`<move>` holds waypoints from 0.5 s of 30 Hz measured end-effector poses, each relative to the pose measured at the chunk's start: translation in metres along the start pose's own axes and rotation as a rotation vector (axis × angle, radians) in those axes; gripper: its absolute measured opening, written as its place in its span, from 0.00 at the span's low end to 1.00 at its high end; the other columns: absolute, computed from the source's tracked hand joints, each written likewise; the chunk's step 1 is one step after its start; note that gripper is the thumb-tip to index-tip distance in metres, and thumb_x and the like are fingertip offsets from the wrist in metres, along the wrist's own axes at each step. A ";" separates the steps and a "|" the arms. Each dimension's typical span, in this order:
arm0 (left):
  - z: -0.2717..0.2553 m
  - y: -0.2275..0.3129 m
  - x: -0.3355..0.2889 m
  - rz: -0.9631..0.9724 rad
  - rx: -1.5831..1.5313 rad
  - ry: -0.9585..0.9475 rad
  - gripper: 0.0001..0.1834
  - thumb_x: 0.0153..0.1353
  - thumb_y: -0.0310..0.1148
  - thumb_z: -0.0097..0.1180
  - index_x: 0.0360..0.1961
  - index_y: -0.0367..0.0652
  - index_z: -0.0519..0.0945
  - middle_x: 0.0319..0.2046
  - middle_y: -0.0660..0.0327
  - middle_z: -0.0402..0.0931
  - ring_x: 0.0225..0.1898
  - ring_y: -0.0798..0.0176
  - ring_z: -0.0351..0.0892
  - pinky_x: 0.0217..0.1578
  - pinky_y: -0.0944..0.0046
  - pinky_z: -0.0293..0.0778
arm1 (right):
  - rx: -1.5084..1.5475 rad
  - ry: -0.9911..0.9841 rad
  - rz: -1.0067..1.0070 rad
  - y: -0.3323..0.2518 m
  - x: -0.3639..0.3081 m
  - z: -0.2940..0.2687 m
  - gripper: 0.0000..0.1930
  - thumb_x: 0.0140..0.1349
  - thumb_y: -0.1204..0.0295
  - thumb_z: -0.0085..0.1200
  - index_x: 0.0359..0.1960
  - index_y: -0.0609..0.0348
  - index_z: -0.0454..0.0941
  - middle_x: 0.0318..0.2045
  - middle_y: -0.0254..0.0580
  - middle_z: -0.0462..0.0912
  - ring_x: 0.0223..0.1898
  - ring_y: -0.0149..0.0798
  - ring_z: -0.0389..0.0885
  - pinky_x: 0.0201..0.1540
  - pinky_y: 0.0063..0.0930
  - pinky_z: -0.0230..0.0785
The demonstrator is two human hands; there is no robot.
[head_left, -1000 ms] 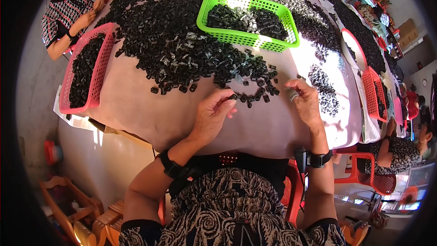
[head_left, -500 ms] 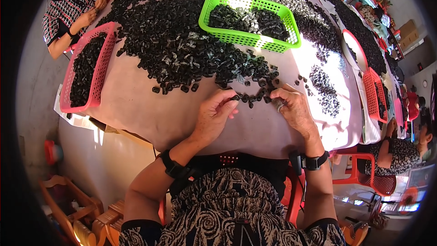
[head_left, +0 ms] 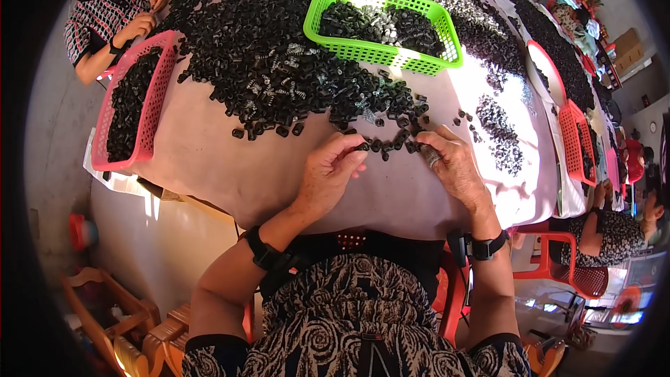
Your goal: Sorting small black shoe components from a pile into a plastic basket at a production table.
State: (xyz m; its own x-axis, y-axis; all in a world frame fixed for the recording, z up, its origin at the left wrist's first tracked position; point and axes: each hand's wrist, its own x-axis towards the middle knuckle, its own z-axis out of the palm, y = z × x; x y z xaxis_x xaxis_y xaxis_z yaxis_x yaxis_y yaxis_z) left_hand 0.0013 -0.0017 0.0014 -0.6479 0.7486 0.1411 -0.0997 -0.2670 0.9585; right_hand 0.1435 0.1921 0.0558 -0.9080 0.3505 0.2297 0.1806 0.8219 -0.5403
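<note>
At the near edge of a loose heap of small black plastic parts [head_left: 272, 91], both my hands work close together over the pinkish tablecloth [head_left: 209, 160]. My left hand [head_left: 333, 167] is closed, its thumb and forefinger pinching one small black plastic part [head_left: 363, 146]. My right hand [head_left: 453, 164] is closed too, fingertips curled against more black parts [head_left: 400, 141] at the heap's edge. Something greyish shows among its fingers, too small to make out. Between the hands lie several loose black parts. Small metal springs [head_left: 283, 87] are scattered over the heap.
A green basket [head_left: 391, 52] of parts stands beyond my hands. Pink baskets [head_left: 150, 132] stand left and, in a redder shade [head_left: 574, 157], right. Another person [head_left: 112, 14] works at far left; others sit along the right side. A wooden chair [head_left: 105, 307] stands lower left.
My right hand's fingers have closed in slightly, covering more of the greyish thing. The left hand stays nearly in place, still pinching. The view has shifted a little.
</note>
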 end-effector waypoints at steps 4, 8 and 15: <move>0.000 0.001 0.000 -0.007 0.032 -0.036 0.11 0.64 0.22 0.53 0.47 0.36 0.77 0.37 0.64 0.73 0.33 0.72 0.76 0.34 0.72 0.76 | -0.031 -0.032 -0.060 0.006 0.001 0.004 0.22 0.42 0.92 0.50 0.41 0.61 0.78 0.33 0.46 0.74 0.36 0.51 0.77 0.36 0.39 0.71; -0.001 0.004 0.001 -0.056 0.062 -0.043 0.11 0.64 0.22 0.52 0.47 0.36 0.77 0.36 0.64 0.72 0.34 0.72 0.75 0.34 0.73 0.76 | -0.042 -0.056 -0.112 0.000 0.003 0.005 0.21 0.43 0.91 0.53 0.41 0.61 0.78 0.33 0.46 0.74 0.34 0.52 0.78 0.35 0.39 0.71; -0.002 0.005 0.001 -0.021 0.107 -0.071 0.11 0.65 0.23 0.51 0.47 0.35 0.77 0.36 0.65 0.72 0.33 0.73 0.75 0.34 0.74 0.75 | 0.089 -0.059 0.084 -0.015 0.006 0.001 0.12 0.49 0.91 0.52 0.35 0.65 0.76 0.28 0.39 0.76 0.29 0.34 0.78 0.33 0.24 0.70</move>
State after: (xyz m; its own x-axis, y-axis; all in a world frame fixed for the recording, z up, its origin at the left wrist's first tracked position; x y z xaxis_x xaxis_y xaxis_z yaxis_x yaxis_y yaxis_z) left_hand -0.0014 -0.0036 0.0059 -0.5908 0.7955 0.1345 -0.0293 -0.1878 0.9818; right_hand 0.1352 0.1812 0.0649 -0.9121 0.3874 0.1339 0.2253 0.7466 -0.6259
